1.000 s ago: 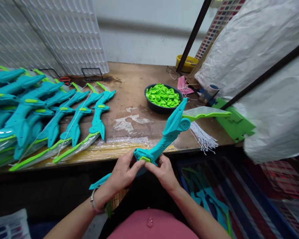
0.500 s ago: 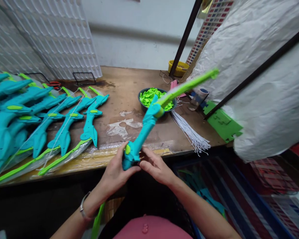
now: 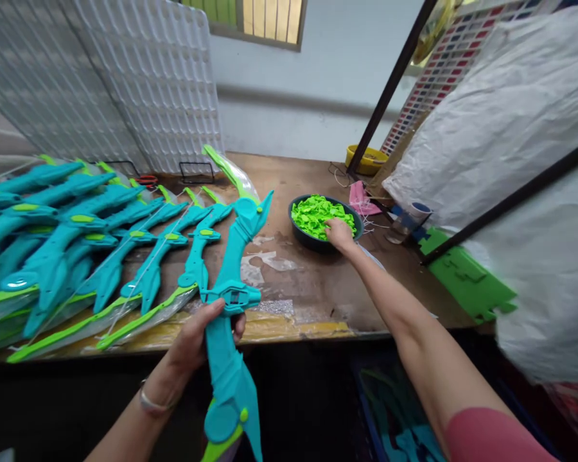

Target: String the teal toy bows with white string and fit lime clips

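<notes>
My left hand [image 3: 195, 343] is closed around the grip of a teal toy bow [image 3: 231, 308] with green limbs, held upright over the front edge of the wooden table [image 3: 298, 289]. Its empty rectangular slot faces me. My right hand [image 3: 340, 232] reaches far forward into a dark bowl [image 3: 325, 221] full of small bright green plastic pieces [image 3: 315, 215]; the fingers curl down among them, and what they hold is hidden.
A row of several finished teal bows [image 3: 77, 250] lies at the left. White plastic trays [image 3: 139, 77] lean on the wall behind. A green plate [image 3: 467, 276], a pink cloth [image 3: 361, 196], a yellow tub [image 3: 366, 157] and a large white bag [image 3: 505, 147] are at the right.
My right hand let go of the bow and reached out into the bowl of green pieces. My left hand turned the bow so that it stands upright, its upper limb now pointing away to the left.
</notes>
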The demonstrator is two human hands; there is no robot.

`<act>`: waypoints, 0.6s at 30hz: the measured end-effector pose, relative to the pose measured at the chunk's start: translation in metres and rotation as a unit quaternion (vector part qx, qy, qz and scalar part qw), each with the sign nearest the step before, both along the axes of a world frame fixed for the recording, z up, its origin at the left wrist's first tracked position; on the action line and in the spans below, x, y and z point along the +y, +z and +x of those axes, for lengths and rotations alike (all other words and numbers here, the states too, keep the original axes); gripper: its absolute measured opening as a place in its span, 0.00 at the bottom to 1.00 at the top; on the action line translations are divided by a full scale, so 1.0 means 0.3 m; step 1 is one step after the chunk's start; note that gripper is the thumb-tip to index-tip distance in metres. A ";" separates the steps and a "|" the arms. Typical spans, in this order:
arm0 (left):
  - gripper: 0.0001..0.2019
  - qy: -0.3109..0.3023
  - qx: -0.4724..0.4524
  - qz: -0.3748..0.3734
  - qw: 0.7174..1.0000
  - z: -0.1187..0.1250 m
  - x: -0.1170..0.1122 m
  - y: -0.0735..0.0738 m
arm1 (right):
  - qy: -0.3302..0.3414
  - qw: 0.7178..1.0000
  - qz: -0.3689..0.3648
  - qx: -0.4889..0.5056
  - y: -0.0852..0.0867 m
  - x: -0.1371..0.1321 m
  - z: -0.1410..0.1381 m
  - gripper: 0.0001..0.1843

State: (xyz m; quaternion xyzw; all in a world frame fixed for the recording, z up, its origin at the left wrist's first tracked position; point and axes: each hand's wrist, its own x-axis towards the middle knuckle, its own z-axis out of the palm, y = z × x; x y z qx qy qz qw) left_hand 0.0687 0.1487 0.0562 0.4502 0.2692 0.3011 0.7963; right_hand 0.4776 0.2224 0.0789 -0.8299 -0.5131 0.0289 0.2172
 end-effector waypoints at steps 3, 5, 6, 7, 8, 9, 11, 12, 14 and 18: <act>0.27 -0.016 -0.009 -0.018 1.000 0.003 -0.002 -0.029 | -0.009 0.999 -0.038 -0.009 -0.033 0.057 0.034 0.18; 0.26 -0.016 -0.008 -0.020 1.000 0.004 0.000 -0.045 | -0.015 0.999 -0.043 -0.007 -0.057 0.068 0.049 0.17; 0.26 -0.019 -0.005 -0.020 1.000 0.007 0.001 -0.050 | -0.019 0.999 -0.037 -0.005 -0.068 0.068 0.055 0.17; 0.26 -0.022 -0.002 -0.020 1.000 0.011 0.002 -0.054 | -0.022 0.999 -0.028 -0.002 -0.077 0.065 0.061 0.17; 0.26 -0.025 -0.001 -0.021 0.999 0.016 0.004 -0.057 | -0.025 1.000 -0.015 0.003 -0.084 0.061 0.065 0.17; 0.26 -0.028 -0.001 -0.022 0.999 0.022 0.006 -0.060 | -0.026 1.000 -0.001 0.010 -0.089 0.055 0.068 0.17; 0.25 -0.027 -0.007 -0.028 0.999 0.031 0.010 -0.068 | -0.027 0.999 0.031 0.033 -0.092 0.043 0.071 0.18; 0.25 -0.023 -0.010 -0.033 0.999 0.033 0.012 -0.074 | -0.028 0.997 0.047 0.048 -0.090 0.038 0.070 0.19; 0.25 -0.018 -0.008 -0.040 0.999 0.034 0.015 -0.084 | -0.030 0.992 0.086 0.082 -0.081 0.028 0.066 0.21; 0.27 0.000 0.007 -0.044 0.999 0.024 0.013 -0.082 | -0.036 0.966 0.185 0.175 -0.054 -0.001 0.035 0.18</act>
